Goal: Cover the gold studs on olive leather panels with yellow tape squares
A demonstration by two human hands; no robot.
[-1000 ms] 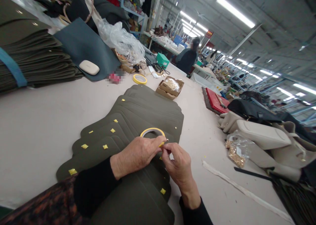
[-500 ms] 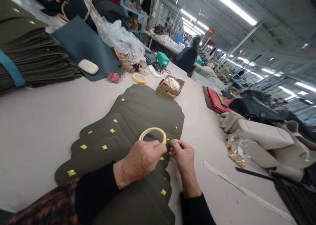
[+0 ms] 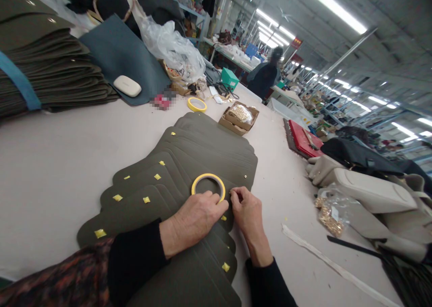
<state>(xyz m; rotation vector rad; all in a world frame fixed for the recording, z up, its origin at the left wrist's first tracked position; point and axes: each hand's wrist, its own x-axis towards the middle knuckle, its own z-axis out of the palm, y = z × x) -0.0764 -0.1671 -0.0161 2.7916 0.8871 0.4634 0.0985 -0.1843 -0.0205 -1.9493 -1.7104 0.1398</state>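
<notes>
Overlapping dark olive panels (image 3: 189,163) with scalloped edges lie fanned over the table before me. Small yellow tape pieces (image 3: 100,233) are stuck on several of them. My left hand (image 3: 197,215) is closed on the near side of a yellow tape roll (image 3: 223,185), which stands tilted above the panels. Just to its right, my right hand (image 3: 248,208) pinches with thumb and forefinger at the right edge of a panel; whatever is between those fingertips is too small to make out. A small metal stud (image 3: 245,176) shows on a panel beyond the right hand.
A second yellow tape roll (image 3: 196,104) and a cardboard box (image 3: 239,117) of gold beads lie beyond the panels. At left stands a strapped stack of olive panels (image 3: 57,73). Pale bags (image 3: 371,188) and a plastic bag of gold hardware (image 3: 332,215) sit at right. A person (image 3: 265,75) is farther back.
My right hand has shifted slightly up, its fingers curled closer to the panel edge. The left hand keeps the tape roll, now turned a little more upright. The camera view has swung slightly.
</notes>
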